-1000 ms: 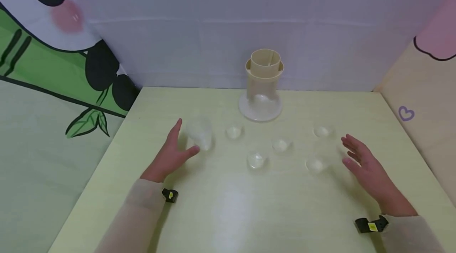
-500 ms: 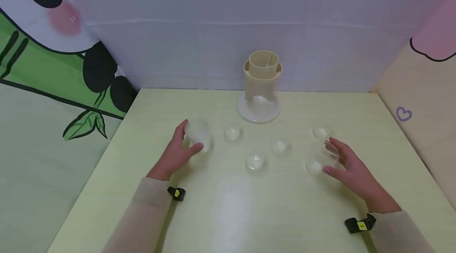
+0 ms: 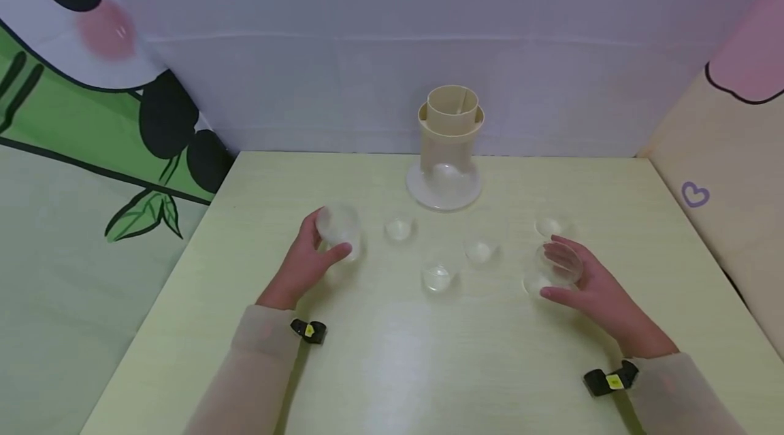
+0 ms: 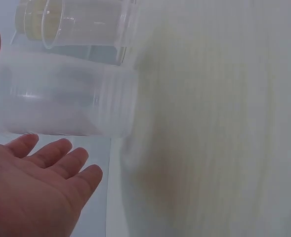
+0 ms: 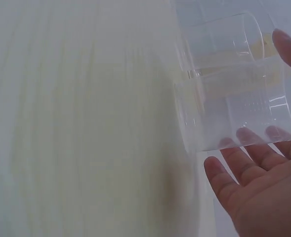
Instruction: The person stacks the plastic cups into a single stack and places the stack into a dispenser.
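Note:
At the left of the table, my left hand (image 3: pixel 306 261) holds an upright cloudy plastic cup (image 3: pixel 339 224), with the thumb on the near side and the fingers along its left. In the left wrist view, the fingertips meet the side of this cup (image 4: pixel 61 96), and faint rings show near its base. My right hand (image 3: pixel 588 285) grips a clear plastic cup (image 3: pixel 559 263) on the right. Through the wall of that cup (image 5: pixel 234 111) the right wrist view shows several fingertips, with the thumb on the opposite side. Whether either cup touches the table is unclear.
Between the hands stand more clear cups, such as one at the left (image 3: pixel 399 227), one nearer (image 3: pixel 437 277) and one in the middle (image 3: pixel 480 249). Another clear cup (image 3: pixel 549 225) stands behind the right hand. Nested cream cylinders (image 3: pixel 452 125) rise from a white round base (image 3: pixel 444 200) at the back.
The right hand has moved left from beside its clear cup to take hold of it. The left hand has come in slightly to the right and closed around the cloudy cup.

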{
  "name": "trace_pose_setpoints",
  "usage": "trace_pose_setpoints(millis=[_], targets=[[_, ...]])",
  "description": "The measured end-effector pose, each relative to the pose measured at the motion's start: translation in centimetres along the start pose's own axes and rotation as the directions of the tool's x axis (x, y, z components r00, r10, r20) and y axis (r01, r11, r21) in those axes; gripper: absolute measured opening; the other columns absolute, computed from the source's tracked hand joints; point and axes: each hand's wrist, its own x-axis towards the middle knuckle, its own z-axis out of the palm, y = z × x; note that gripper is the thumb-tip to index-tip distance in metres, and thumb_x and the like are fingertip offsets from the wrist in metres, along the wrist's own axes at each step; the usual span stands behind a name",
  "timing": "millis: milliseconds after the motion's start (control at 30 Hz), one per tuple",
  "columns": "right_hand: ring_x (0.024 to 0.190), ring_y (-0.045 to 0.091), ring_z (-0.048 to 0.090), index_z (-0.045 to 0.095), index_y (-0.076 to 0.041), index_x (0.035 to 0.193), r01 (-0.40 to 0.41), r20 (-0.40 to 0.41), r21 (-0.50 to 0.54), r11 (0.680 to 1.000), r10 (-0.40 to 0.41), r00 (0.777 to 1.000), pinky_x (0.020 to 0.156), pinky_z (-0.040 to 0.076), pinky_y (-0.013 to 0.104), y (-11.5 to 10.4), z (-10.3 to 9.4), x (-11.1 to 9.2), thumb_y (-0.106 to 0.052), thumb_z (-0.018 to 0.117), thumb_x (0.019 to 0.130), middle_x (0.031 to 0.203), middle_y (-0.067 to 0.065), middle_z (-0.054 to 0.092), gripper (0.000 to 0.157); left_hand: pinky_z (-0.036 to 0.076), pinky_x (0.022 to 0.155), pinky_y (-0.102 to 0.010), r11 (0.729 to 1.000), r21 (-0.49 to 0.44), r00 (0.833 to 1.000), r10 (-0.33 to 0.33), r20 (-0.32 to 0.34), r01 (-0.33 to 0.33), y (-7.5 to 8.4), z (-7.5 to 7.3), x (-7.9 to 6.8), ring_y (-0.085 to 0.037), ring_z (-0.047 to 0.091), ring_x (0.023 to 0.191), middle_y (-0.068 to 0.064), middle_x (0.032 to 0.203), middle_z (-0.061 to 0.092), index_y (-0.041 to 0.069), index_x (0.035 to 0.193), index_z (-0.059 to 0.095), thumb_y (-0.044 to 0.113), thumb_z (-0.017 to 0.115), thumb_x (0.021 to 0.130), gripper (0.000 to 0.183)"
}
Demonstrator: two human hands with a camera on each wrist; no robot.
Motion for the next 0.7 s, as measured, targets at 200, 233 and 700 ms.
trace_pose_setpoints(millis=[200, 233, 700], targets=[[0.138, 0.018, 0.048, 0.027, -0.006, 0.158, 0.028, -0.024, 0.077, 0.997, -0.026, 0.999, 0.1, 0.04, 0.011, 0.2, 0.2, 0.2, -0.007, 0.075, 0.094, 0.154, 0.02, 0.043, 0.08, 0.021, 0.121, -0.055, 0.999, -0.044, 1.0, 0.019, -0.017, -0.02, 0.0, 0.4, 0.2, -0.032, 0.02, 0.155, -0.013, 0.165, 0.027, 0.011, 0.162, 0.018, 0.027, 0.079, 0.093, 0.093], [0.136, 0.013, 0.048, 0.028, -0.006, 0.158, 0.035, -0.027, 0.103, 0.994, -0.033, 0.999, 0.101, 0.041, 0.012, 0.3, 0.2, 0.1, -0.005, 0.074, 0.095, 0.154, 0.019, 0.044, 0.078, 0.021, 0.122, -0.053, 0.998, -0.051, 0.999, 0.025, -0.025, -0.027, 0.0, 0.5, 0.2, -0.031, 0.021, 0.154, -0.013, 0.165, 0.028, 0.011, 0.161, 0.019, 0.026, 0.079, 0.093, 0.092], [0.13, 0.008, 0.054, 0.036, -0.002, 0.152, 0.076, -0.077, 0.286, 0.955, -0.056, 0.995, 0.098, 0.048, 0.018, 0.6, 0.7, -0.1, 0.005, 0.069, 0.096, 0.144, 0.0, 0.056, 0.066, 0.027, 0.12, -0.048, 0.994, -0.106, 0.997, 0.023, -0.079, -0.031, -0.1, 1.3, 0.2, -0.028, 0.028, 0.152, -0.01, 0.163, 0.033, 0.009, 0.159, 0.023, 0.021, 0.079, 0.093, 0.088]])
